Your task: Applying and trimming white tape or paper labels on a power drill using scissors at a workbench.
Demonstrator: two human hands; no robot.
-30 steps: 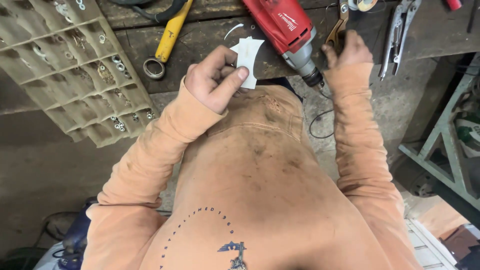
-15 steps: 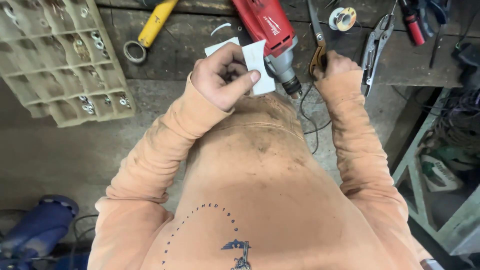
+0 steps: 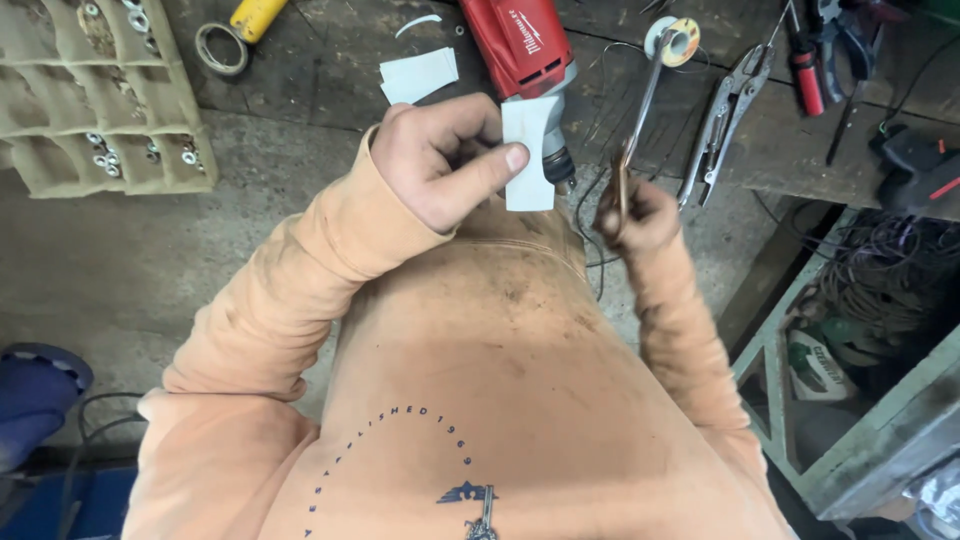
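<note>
The left hand (image 3: 445, 160) pinches a small white sheet piece (image 3: 527, 152) between thumb and fingers, just in front of the red power drill (image 3: 520, 50) lying on the dark workbench (image 3: 330, 70). The right hand (image 3: 635, 210) is clamped on the handles of scissors (image 3: 640, 120), blades pointing away. Another white scrap (image 3: 420, 75) lies far left; locking pliers (image 3: 722, 112) lie to the right

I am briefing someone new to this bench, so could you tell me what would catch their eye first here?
The red power drill lying at the top middle of the dark wooden workbench stands out most. Just below it, the left hand pinches a small white sheet piece, while the right hand grips scissors. At far left sits a tan compartment tray holding washers.
</note>
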